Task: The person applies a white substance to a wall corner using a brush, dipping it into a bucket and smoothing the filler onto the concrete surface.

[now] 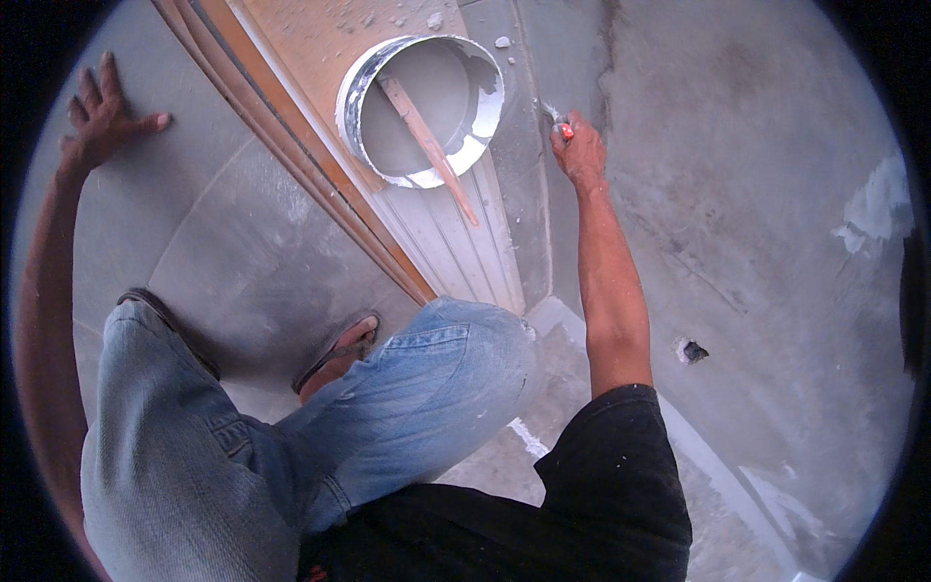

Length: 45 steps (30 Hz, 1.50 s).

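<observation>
My left hand (102,124) lies with its fingers spread on the smooth grey surface at the far left, holding nothing. Out to the right, my right hand (584,155) is closed round a small red-handled tool (566,130). Its pale tip points to the upper left, against the grey wall by a corner line; the fingers hide too much to tell its exact kind. Between my hands stands a white bucket (353,116), its rim smeared white, with grey liquid (417,112) inside. A flat pinkish wooden stick (427,141) leans in it and sticks out over the near rim.
The bucket rests on a dusty brown board (301,34) and white ribbed panel (456,247), beside long brown wooden strips (301,175). Crumbs of debris lie near the bucket. A small hole (690,350) and a white patch (873,209) mark the grey wall at right.
</observation>
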Each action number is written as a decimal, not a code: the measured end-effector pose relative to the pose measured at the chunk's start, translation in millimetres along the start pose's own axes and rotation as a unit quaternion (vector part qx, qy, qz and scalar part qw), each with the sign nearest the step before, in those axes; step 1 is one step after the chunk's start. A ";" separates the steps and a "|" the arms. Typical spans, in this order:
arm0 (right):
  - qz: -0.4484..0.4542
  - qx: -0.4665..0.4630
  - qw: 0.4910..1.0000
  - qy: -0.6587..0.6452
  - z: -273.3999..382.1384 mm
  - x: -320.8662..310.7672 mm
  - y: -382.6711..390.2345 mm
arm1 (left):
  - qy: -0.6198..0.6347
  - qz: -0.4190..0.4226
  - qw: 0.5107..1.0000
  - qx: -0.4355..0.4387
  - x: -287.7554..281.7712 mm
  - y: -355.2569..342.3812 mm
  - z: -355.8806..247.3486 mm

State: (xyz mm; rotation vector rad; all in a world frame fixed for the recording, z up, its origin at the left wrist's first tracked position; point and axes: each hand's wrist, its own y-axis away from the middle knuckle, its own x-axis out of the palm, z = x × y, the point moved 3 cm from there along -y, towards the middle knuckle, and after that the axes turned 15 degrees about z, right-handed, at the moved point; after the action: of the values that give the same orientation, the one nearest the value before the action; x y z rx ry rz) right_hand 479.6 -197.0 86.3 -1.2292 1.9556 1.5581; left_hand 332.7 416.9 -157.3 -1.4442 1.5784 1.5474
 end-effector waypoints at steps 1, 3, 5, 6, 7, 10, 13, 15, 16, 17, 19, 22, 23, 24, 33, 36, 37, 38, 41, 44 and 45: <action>0.004 0.004 1.000 0.002 -0.2 -0.1 1.0 | -0.005 0.017 1.000 -0.008 -0.1 -1.5 1.5; 0.008 0.007 1.000 0.008 0.5 0.2 3.8 | -0.014 0.058 0.998 -0.028 -1.0 -3.6 3.0; 0.002 0.004 1.000 0.016 -2.1 1.8 5.0 | -0.020 0.100 0.993 -0.055 -5.4 -4.1 2.4; 0.006 0.007 1.000 0.029 -1.9 4.9 6.5 | -0.016 0.109 0.992 -0.054 -9.8 -3.2 3.2; 0.009 0.013 0.999 0.044 -2.5 7.7 8.1 | -0.009 0.118 0.992 -0.052 -10.4 -2.6 2.4; 0.032 0.038 0.997 0.051 -4.4 4.2 12.0 | -0.004 0.167 0.984 -0.067 -17.5 -3.3 -6.2; 0.030 0.038 0.999 0.019 0.2 -1.9 12.7 | -0.003 0.208 0.975 -0.082 -32.4 -2.5 -12.2; 0.000 0.017 1.000 -0.014 1.6 -10.4 15.2 | -0.005 0.239 0.966 -0.098 -45.8 -0.7 -26.4; -0.025 -0.003 0.999 -0.036 2.8 -16.3 14.7 | 0.011 0.245 0.965 -0.093 -50.6 0.3 -31.3; -0.049 -0.022 0.997 -0.058 3.4 -18.7 16.5 | 0.024 0.253 0.963 -0.087 -53.0 3.8 -35.5; -0.050 -0.023 0.998 -0.025 5.4 -20.6 10.4 | 0.037 0.265 0.960 -0.085 -58.6 7.5 -37.1; -0.012 0.019 1.000 0.005 -6.8 -20.0 17.3 | 0.037 0.280 0.955 -0.094 -61.5 8.2 -42.7; 0.010 0.037 0.999 0.007 -10.1 -14.8 21.9 | 0.032 0.283 0.953 -0.098 -63.6 9.1 -44.3; 0.012 0.042 0.999 -0.002 -13.2 -12.2 25.8 | 0.029 0.286 0.952 -0.103 -65.0 9.3 -46.5; -0.077 -0.021 0.990 -0.119 3.8 -1.1 16.7 | 0.009 0.299 0.948 -0.110 -64.1 8.0 -39.8; -0.059 0.011 0.993 -0.097 0.2 2.7 15.5 | -0.002 0.300 0.947 -0.115 -68.7 6.1 -45.4; -0.054 0.021 0.994 -0.090 -6.0 5.8 18.8 | -0.005 0.299 0.947 -0.119 -73.2 5.6 -47.6; -0.051 0.031 0.995 -0.084 -12.1 8.5 22.7 | -0.006 0.293 0.948 -0.121 -74.2 4.0 -44.4; -0.024 0.092 0.994 -0.056 -38.2 31.0 47.0 | -0.003 0.290 0.949 -0.121 -68.3 3.4 -38.6; 0.048 0.146 0.987 -0.046 -65.2 49.0 71.4 | 0.007 0.291 0.949 -0.121 -69.3 8.3 -43.8; 0.022 0.137 0.989 -0.044 -66.4 54.0 74.7 | 0.003 0.290 0.949 -0.126 -69.6 7.8 -44.5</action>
State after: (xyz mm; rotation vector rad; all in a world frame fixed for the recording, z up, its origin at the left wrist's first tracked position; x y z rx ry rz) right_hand 405.5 -278.3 114.7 -0.9938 2.0683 1.2858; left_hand 361.7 397.4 -82.0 -1.1535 1.9827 2.1385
